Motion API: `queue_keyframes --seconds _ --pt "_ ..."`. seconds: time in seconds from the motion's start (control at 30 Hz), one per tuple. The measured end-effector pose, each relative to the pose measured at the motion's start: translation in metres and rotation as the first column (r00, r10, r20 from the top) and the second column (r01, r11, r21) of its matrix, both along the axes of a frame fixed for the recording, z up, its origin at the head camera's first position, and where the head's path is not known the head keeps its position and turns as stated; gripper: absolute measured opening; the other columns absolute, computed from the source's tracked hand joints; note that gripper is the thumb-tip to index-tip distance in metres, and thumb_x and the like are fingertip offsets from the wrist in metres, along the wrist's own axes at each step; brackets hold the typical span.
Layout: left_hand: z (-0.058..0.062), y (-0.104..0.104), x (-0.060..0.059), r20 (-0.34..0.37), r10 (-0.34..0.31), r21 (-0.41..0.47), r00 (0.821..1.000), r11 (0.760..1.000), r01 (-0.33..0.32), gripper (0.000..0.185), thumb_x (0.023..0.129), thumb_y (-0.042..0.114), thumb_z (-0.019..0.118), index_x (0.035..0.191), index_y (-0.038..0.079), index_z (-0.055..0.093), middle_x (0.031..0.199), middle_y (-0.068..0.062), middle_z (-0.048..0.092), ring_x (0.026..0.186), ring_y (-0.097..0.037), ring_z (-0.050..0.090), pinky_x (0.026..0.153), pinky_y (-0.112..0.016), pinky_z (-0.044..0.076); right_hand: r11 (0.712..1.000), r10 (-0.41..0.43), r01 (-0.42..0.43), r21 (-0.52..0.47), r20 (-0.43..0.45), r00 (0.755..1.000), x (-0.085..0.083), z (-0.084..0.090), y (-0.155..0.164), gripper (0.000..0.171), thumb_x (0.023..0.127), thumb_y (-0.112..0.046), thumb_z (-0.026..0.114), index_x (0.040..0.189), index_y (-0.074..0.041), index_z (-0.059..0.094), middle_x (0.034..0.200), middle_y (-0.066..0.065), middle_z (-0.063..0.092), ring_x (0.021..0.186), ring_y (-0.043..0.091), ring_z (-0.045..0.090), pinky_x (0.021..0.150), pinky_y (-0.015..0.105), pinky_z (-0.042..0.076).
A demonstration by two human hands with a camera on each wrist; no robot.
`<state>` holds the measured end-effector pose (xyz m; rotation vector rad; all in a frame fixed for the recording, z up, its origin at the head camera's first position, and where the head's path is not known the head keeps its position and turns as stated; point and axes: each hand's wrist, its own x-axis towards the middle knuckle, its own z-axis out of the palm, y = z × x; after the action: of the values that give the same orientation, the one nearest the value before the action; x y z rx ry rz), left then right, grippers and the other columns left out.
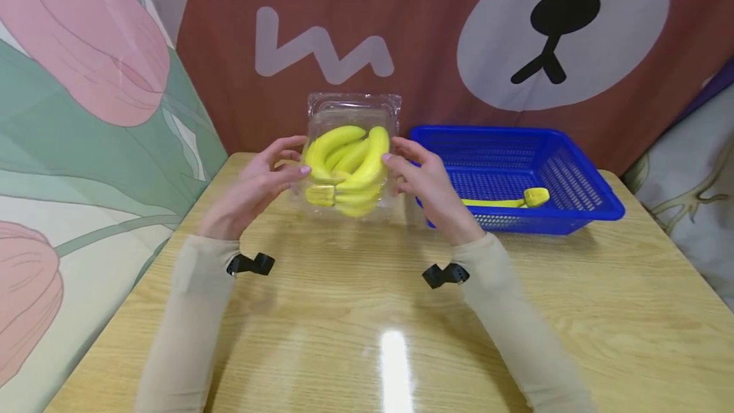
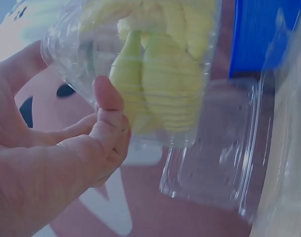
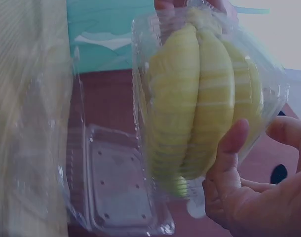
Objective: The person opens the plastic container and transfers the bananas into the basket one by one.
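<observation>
While both hands hold it from either side, a clear plastic box (image 1: 352, 158) of yellow bananas (image 1: 346, 167) is tipped up on edge above the far part of the desk (image 1: 367, 311), its hinged lid (image 1: 353, 106) standing open behind it. The left hand (image 1: 258, 187) grips the left wall, thumb curled over the front and fingers (image 2: 66, 133) wrapped behind; the right hand (image 1: 430, 187) mirrors this on the right wall, thumb pressed to the plastic. The wrist views show the bananas crowded against the thin, ribbed wall, with the lid hanging loose beside the box. Judged from this pose, the main risk is that the flexible walls buckle under the squeeze, so that the box twists out of the grip or the bunch slides toward the open side and drops to the desk. The free lid could also swing and catch a thumb. A blue basket (image 1: 573, 209) stands just to the right, holding a single loose banana (image 1: 504, 201); a hasty tilt that way might knock its near wall.
</observation>
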<state>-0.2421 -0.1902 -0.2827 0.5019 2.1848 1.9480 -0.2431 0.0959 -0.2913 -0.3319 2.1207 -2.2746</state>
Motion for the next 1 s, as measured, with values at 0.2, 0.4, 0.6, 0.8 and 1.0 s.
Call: queue_keyframes --seconds 0.2,0.4,0.6,0.8,1.0 --pt "-0.002 0.029 0.008 -0.002 -0.02 0.072 1.0 0.997 0.02 0.06 0.094 0.019 0.067 0.148 0.014 0.041 0.134 -0.012 0.038 0.1 -0.024 0.051 0.094 -0.037 0.045 0.995 -0.022 0.02 0.099 0.022 1.0 0.013 0.005 0.034 0.056 0.095 -0.026 0.064 0.146 -0.011 0.046 0.134 0.01 0.048 0.093 0.017 0.056 0.069 0.026 0.056" --pt "-0.002 0.049 0.015 0.001 0.0 0.112 1.0 0.994 0.0 0.058 0.092 0.014 0.067 0.146 0.013 0.045 0.133 -0.012 0.043 0.092 -0.021 0.055 0.089 -0.031 0.049 0.99 -0.023 0.021 0.142 0.013 1.0 0.025 0.009 0.056 0.058 0.096 -0.029 0.063 0.148 -0.012 0.043 0.137 0.011 0.047 0.095 0.018 0.055 0.074 0.028 0.056" --pt "0.001 0.065 0.023 -0.021 -0.024 0.13 0.999 0.991 0.027 0.057 0.091 0.011 0.068 0.144 0.012 0.047 0.13 -0.013 0.044 0.092 -0.025 0.057 0.088 -0.032 0.05 0.986 -0.048 0.046 0.163 0.006 0.999 0.039 0.013 0.074 0.057 0.096 -0.03 0.062 0.148 -0.013 0.044 0.139 0.012 0.046 0.099 0.019 0.054 0.075 0.026 0.056" --pt "0.002 0.077 0.033 -0.008 -0.071 0.134 0.997 0.988 0.072 0.059 0.089 0.01 0.069 0.144 0.014 0.047 0.129 -0.014 0.043 0.085 -0.021 0.059 0.084 -0.034 0.052 0.986 -0.034 0.03 0.163 0.022 0.999 0.053 0.017 0.091 0.057 0.096 -0.029 0.063 0.148 -0.013 0.044 0.14 0.011 0.047 0.104 0.021 0.054 0.072 0.025 0.057" --pt "0.001 0.085 0.042 0.025 -0.128 0.176 0.991 0.977 0.121 0.066 0.088 0.004 0.068 0.147 0.012 0.04 0.126 -0.017 0.042 0.08 -0.019 0.061 0.081 -0.037 0.057 0.992 -0.004 -0.005 0.127 0.07 0.998 0.065 0.019 0.103 0.059 0.096 -0.022 0.064 0.149 -0.01 0.04 0.129 0.013 0.048 0.099 0.019 0.054 0.064 0.027 0.058"
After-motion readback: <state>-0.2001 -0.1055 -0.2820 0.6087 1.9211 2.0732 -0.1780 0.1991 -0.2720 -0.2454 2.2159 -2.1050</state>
